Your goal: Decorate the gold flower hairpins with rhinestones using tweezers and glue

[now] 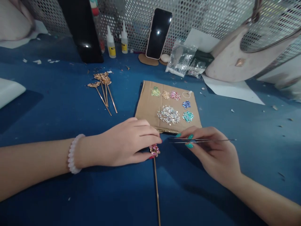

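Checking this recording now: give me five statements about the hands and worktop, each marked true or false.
1. The right hand holds tweezers. True.
2. The left hand holds a pair of scissors. False: its fingers are at the pink flower head of a gold stick.
3. The silver pile is the smallest on the cardboard. False: it is the largest.
4. Two bottles with yellow labels stand near the mesh. True.
5. The phone lies face down. False: it is propped up, screen showing.

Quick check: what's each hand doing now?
Left hand: closed, holding the gold stick by its pink-decorated head.
Right hand: closed, holding tweezers, tips apart.
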`<state>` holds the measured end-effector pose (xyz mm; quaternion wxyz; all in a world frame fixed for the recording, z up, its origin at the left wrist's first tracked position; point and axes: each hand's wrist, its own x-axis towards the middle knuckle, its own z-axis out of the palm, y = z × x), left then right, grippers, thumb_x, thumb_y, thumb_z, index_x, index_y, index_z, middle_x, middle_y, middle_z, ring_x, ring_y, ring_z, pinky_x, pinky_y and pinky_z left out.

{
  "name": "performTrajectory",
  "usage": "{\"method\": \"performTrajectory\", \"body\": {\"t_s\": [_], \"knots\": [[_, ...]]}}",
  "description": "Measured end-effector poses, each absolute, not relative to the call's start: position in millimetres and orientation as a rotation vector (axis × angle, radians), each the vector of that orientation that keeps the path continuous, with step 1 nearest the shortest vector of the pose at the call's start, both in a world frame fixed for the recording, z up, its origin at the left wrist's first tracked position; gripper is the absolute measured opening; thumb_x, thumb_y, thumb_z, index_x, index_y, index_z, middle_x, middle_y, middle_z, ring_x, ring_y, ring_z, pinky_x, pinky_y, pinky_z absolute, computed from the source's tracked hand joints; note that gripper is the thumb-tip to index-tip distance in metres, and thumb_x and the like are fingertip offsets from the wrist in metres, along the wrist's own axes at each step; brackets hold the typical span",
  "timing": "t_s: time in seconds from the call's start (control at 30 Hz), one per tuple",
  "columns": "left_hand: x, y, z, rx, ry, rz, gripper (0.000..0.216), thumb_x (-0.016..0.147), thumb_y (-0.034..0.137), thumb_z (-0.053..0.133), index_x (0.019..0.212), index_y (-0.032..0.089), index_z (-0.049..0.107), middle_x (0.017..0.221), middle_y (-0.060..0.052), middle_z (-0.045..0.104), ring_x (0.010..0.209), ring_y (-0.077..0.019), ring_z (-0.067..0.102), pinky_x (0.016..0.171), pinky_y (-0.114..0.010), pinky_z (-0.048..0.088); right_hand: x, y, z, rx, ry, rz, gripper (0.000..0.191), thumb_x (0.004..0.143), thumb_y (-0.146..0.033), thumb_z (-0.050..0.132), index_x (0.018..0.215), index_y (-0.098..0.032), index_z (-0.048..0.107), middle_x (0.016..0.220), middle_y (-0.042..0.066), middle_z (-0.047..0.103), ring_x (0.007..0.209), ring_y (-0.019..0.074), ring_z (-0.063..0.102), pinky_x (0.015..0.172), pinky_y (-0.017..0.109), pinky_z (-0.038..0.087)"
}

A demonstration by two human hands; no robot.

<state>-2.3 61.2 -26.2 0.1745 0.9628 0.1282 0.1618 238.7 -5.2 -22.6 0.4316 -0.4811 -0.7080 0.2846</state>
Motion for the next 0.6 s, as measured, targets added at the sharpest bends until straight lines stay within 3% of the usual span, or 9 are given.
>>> {"method": "performTrajectory", "body": {"t_s": [0.23, 0.43, 0.6], "knots": [[-4, 62, -26, 2.641, 0.366, 0.415, 0.030, 0.094, 0.028, 0.048, 0.121, 0.015, 0.052, 0.122, -0.006, 0.060, 0.105, -0.0191, 0.051, 0.086, -0.032, 0.038, 259, 23, -24, -1.241, -1.875, 0.582, 0.010, 0.084, -0.019, 0.060, 0.086, -0.027, 0.055, 0.083, 0.001, 0.066, 0.080, 0.0179, 0.067, 0.069, 0.030, 0.057], [-4, 64, -26, 2.567, 0.376, 0.388, 0.028, 0.094, 0.027, 0.049, 0.119, 0.016, 0.053, 0.122, -0.004, 0.059, 0.105, -0.0176, 0.051, 0.088, -0.030, 0.036, 267, 58, -22, -1.273, -1.911, 0.513, 0.010, 0.082, -0.020, 0.061, 0.087, -0.029, 0.059, 0.083, 0.003, 0.065, 0.081, 0.0238, 0.065, 0.074, 0.042, 0.052], [-4, 63, -24, 2.521, 0.403, 0.339, 0.027, 0.094, 0.027, 0.049, 0.118, 0.018, 0.054, 0.120, -0.003, 0.060, 0.104, -0.0170, 0.052, 0.086, -0.028, 0.037, 267, 77, -23, -1.286, -1.839, 0.528, 0.009, 0.080, -0.020, 0.063, 0.083, -0.028, 0.059, 0.083, 0.001, 0.065, 0.078, 0.0205, 0.065, 0.072, 0.038, 0.055]]}}
